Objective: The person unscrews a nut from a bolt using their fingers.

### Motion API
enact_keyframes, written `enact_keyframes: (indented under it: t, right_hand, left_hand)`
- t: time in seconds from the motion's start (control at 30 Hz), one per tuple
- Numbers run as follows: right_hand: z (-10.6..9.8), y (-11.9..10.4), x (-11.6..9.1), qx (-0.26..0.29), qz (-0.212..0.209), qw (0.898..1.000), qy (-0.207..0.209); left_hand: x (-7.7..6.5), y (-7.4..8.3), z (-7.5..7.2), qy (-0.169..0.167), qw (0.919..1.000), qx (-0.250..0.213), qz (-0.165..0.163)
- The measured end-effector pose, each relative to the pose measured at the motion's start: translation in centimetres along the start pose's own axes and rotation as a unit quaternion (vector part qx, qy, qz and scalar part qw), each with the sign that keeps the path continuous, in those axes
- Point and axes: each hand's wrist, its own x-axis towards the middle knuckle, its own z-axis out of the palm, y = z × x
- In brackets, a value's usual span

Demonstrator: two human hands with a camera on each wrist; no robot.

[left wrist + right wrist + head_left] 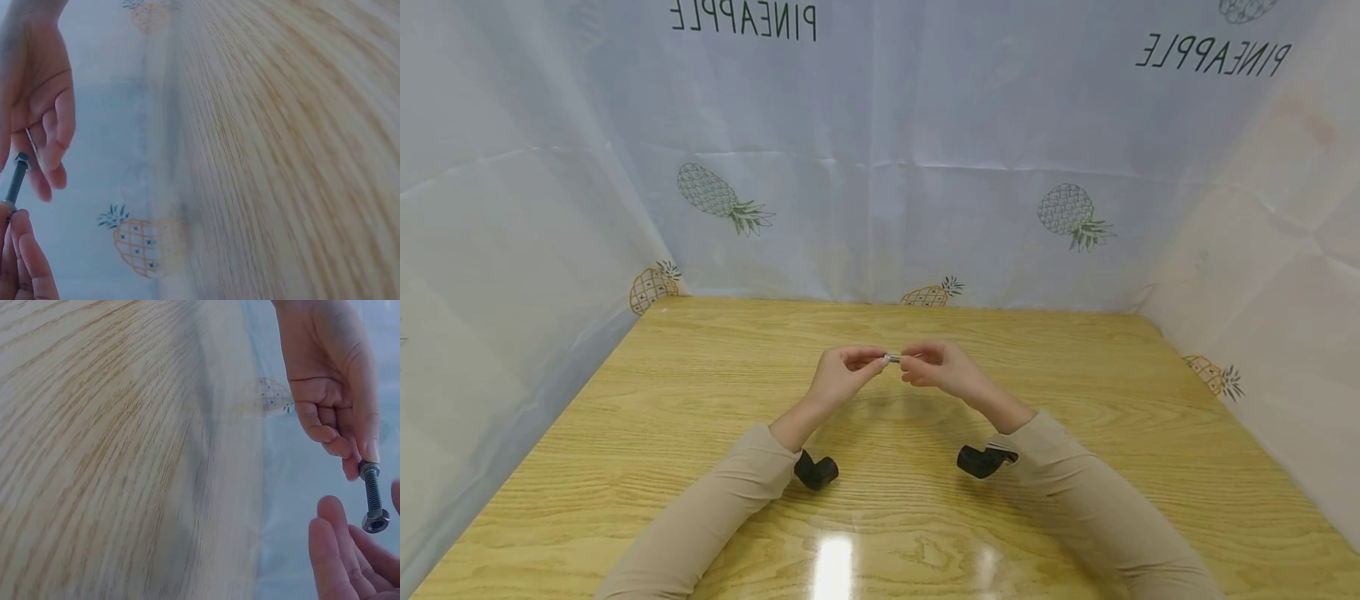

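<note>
A metal bolt [892,358] spans the gap between the two hands above the table. My left hand [844,369] pinches one end of it between thumb and fingertips. The threaded shank [373,490] is bare in the middle, and a hex nut [375,521] sits at the end toward my right hand [946,367]. The right fingers [330,540] and thumb are spread on either side of the nut, apart from it in the right wrist view. From the left wrist view, the same nut [22,158] lies close to the right palm.
Below the hands is a wood-grain table [880,517]. Black wrist-worn pieces [817,472] stick out under both beige sleeves [730,492]. A pale curtain [880,167] printed with pineapples hangs along the back and both sides.
</note>
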Motion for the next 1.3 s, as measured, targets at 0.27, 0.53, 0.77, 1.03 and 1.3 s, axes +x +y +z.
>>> enact_keyframes:
  t: [0.27,0.53,0.77,1.03,1.3]
  right_hand:
    - [0.0,0.0,0.0,0.006,0.002,1.0,-0.003]
    - [0.1,0.1,-0.1,-0.005,-0.002,1.0,0.019]
    - [0.0,-0.1,-0.1,0.005,0.0,1.0,-0.006]
    - [0.0,0.3,-0.2,-0.004,-0.008,1.0,0.018]
    - [0.0,0.3,-0.1,-0.025,-0.007,0.999,0.04]
  left_hand:
    - [0.0,-0.1,-0.1,0.002,1.0,0.001,0.002]
    - [0.0,-0.2,-0.1,0.0,1.0,-0.007,0.003]
    - [0.1,-0.3,-0.1,0.002,1.0,-0.002,-0.002]
    - [-0.8,1.5,-0.3,-0.002,0.9999,0.004,-0.011]
    - [-1.7,3.0,-0.5,-0.008,1.0,0.002,-0.002]
